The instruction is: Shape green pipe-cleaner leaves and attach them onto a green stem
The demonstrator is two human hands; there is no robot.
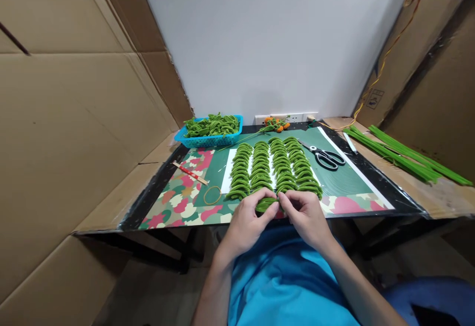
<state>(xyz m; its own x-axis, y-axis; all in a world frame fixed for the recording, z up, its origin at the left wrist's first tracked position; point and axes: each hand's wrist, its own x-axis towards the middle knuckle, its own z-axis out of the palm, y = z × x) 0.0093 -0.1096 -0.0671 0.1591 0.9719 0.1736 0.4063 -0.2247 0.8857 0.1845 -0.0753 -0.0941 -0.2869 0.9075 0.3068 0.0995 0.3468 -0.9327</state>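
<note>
Near the table's front edge, my left hand (252, 217) is closed on a green fuzzy leaf-like piece (265, 204). My right hand (302, 213) pinches at the right end of the same piece, its fingertips close to the left ones. Just beyond my hands, several curved green pieces (261, 165) lie in columns on a white sheet (227, 172). A blue basket (208, 141) at the back left holds a heap of similar green pieces (213, 125). What lies under my fingers is hidden.
Black-handled scissors (326, 158) lie right of the columns. Orange flowers (276, 123) are at the back. Chopsticks (190, 173) and a rubber band (212, 195) lie left. Long green stems (397, 155) and a white tool (350, 143) lie right. Cardboard walls (67, 98) flank the table.
</note>
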